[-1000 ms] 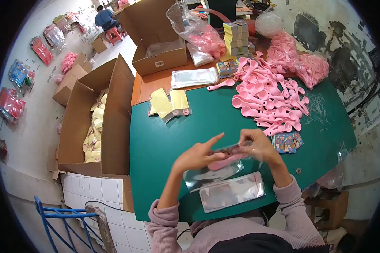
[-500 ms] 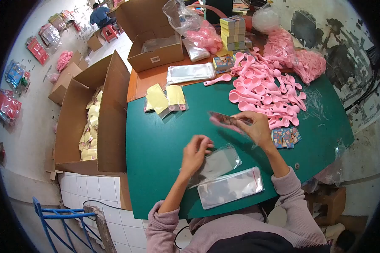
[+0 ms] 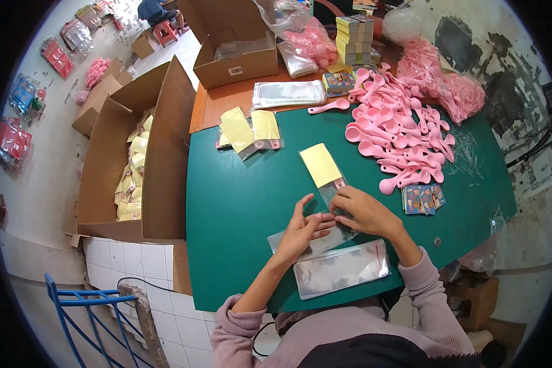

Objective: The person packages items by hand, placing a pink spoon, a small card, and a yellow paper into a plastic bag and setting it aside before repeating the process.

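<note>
My right hand [image 3: 363, 211] has its fingers pressed together at the lower end of a clear bag [image 3: 319, 164], which holds a yellow card and a pink spoon. Beside it, my left hand [image 3: 302, 233] is spread with nothing in it, its fingertips near the right fingers and over a loose clear bag [image 3: 276, 241]. Just below both hands lies a stack of clear bags [image 3: 343, 270]. Beyond the right hand are a heap of pink spoons [image 3: 392, 122] and several blue printed cards [image 3: 422, 199].
Packed yellow-card bags [image 3: 238, 132] lie at the table's back left. A tall cardboard box [image 3: 165, 153] stands beside the table's left edge. At the back are an open box [image 3: 236, 67], clear bags [image 3: 288, 94] and stacked cards [image 3: 354, 40]. A person [image 3: 153, 11] sits far behind.
The bag with the spoon has come down flat on the table, yellow side up. My right hand has moved down and left to its lower end; my left hand has shifted right and spread its fingers.
</note>
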Action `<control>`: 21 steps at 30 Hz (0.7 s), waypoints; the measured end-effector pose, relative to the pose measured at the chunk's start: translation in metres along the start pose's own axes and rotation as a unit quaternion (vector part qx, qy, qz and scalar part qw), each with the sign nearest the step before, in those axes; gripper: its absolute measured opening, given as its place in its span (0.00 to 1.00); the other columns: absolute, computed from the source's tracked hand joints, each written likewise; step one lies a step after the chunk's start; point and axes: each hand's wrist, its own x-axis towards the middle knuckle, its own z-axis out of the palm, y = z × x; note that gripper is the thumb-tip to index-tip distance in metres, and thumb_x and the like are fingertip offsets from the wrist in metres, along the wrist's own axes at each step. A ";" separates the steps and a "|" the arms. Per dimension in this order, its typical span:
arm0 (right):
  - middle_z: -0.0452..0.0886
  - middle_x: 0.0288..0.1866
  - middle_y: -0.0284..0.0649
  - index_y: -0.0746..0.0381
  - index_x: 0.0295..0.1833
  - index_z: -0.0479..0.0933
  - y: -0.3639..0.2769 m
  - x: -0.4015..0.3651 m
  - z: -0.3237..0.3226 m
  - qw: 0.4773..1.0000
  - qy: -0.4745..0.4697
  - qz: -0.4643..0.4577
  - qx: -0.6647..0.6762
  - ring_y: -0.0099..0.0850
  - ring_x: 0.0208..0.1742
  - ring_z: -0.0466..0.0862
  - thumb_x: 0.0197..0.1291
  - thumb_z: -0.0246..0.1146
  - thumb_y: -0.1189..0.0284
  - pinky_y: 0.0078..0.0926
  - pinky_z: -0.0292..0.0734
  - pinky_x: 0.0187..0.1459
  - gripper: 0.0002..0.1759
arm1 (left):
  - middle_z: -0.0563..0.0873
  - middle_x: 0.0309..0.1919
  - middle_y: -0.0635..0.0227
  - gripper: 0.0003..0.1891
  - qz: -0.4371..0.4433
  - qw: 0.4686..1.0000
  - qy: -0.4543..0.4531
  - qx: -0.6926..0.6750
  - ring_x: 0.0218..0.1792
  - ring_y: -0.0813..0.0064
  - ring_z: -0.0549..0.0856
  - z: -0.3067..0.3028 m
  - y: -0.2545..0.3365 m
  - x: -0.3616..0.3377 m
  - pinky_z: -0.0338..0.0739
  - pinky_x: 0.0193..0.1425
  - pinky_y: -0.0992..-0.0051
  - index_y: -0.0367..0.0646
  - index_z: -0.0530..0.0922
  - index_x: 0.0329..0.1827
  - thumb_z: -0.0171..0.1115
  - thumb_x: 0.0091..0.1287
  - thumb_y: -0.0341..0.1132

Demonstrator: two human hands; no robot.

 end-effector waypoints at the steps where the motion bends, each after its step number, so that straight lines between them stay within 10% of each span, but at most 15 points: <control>1: 0.72 0.39 0.43 0.62 0.39 0.72 0.000 0.000 -0.001 1.000 -0.013 0.006 0.023 0.42 0.45 0.74 0.49 0.63 0.73 0.35 0.70 0.46 0.11 | 0.75 0.52 0.49 0.28 0.004 1.000 -0.001 0.006 0.55 0.64 0.76 0.000 -0.001 0.001 0.73 0.57 0.70 0.45 0.43 0.69 0.44 0.71 0.35; 21: 0.70 0.29 0.35 0.58 0.32 0.70 -0.009 -0.003 0.000 0.997 0.007 -0.082 0.005 0.32 0.33 0.72 0.50 0.63 0.69 0.28 0.61 0.38 0.08 | 0.78 0.33 0.70 0.25 0.036 0.999 -0.016 0.000 0.39 0.82 0.78 -0.006 0.006 0.008 0.76 0.43 0.80 0.45 0.58 0.64 0.55 0.65 0.29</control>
